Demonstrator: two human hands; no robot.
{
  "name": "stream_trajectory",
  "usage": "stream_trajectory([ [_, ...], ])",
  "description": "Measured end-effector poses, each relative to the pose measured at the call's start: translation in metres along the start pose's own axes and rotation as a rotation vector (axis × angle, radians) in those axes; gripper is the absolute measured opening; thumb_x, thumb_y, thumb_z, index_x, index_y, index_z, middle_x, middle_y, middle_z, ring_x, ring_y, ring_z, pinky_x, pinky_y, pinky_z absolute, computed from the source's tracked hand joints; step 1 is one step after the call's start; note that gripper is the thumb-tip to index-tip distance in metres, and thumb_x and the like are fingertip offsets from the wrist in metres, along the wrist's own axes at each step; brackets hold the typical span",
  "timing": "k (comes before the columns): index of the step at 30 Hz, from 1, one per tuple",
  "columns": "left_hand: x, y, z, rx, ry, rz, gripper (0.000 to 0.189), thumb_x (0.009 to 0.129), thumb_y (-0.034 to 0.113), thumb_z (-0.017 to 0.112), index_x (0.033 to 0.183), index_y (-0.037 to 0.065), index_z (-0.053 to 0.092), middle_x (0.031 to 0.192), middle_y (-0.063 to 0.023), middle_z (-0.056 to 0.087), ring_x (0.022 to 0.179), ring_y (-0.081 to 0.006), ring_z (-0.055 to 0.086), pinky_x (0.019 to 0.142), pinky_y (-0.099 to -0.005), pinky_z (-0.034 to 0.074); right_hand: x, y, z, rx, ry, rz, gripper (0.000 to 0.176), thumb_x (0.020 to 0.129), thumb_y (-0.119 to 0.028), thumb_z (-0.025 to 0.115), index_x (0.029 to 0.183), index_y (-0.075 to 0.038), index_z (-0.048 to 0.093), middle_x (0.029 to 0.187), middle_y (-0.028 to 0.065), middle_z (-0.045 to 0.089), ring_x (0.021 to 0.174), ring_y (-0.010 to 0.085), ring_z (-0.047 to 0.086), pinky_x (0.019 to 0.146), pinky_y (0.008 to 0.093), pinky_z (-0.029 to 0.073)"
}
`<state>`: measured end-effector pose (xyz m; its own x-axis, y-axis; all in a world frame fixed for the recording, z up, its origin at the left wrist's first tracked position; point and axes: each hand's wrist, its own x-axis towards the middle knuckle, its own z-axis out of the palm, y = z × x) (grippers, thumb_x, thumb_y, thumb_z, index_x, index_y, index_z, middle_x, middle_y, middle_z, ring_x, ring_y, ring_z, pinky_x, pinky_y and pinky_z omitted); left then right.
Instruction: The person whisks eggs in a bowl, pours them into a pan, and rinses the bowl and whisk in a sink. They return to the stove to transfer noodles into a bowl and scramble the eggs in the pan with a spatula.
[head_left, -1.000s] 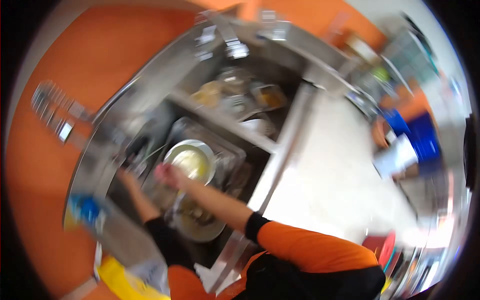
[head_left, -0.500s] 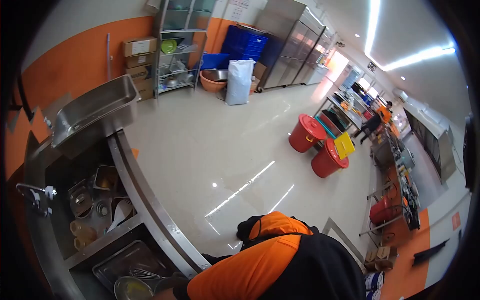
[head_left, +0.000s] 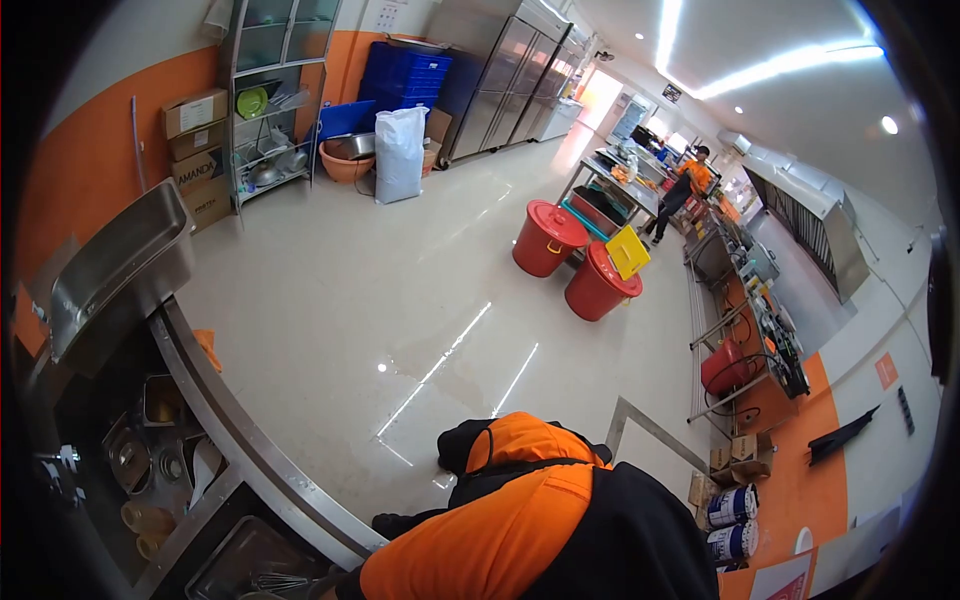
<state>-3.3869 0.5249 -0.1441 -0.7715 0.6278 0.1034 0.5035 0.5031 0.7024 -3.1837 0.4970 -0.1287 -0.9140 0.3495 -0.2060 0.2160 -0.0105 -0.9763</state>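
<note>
What looks like my right arm, in an orange sleeve (head_left: pixel 470 540) with a dark cuff, reaches down to the lower left over the steel sink. My right hand is almost wholly cut off by the bottom edge, so its fingers and anything in them are hidden. Nearest to it, a wire whisk (head_left: pixel 275 581) lies by a rectangular steel tray (head_left: pixel 235 562) in the near basin. In the other basin are steel pans (head_left: pixel 127 455), yellowish cups (head_left: pixel 148 520) and a pale utensil (head_left: pixel 205 468). My left hand is out of view.
A deep steel pan (head_left: pixel 125 265) stands at the sink's far end. Red lidded bins (head_left: pixel 548 238) stand on the shiny tiled floor. Along the back are a shelf rack (head_left: pixel 275 110), a white sack (head_left: pixel 400 155) and steel fridges (head_left: pixel 500 85). Far off, a person (head_left: pixel 690 185) stands by a worktable.
My view has swung right, so the room and sink have shifted left. A bowl with yellow contents beside the whisk has dropped out of the frame.
</note>
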Motion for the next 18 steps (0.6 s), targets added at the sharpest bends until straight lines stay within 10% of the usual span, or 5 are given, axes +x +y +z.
stream_trajectory([
  [18, -0.004, 0.071, 0.052, 0.023, -0.119, 0.138, 0.036, 0.085, 0.025, 0.047, 0.119, 0.012, 0.047, 0.111, -0.011, 0.052, 0.099, -0.0262, 0.052, 0.089, -0.0409, 0.039, -0.028, -0.008, -0.048, -0.126, 0.089, -0.027, 0.026, 0.075, -0.024, 0.05, 0.067, -0.001, 0.057, 0.059, 0.0141, 0.056, 0.052, 0.0287, 0.051, 0.049, 0.0405, 0.041],
])
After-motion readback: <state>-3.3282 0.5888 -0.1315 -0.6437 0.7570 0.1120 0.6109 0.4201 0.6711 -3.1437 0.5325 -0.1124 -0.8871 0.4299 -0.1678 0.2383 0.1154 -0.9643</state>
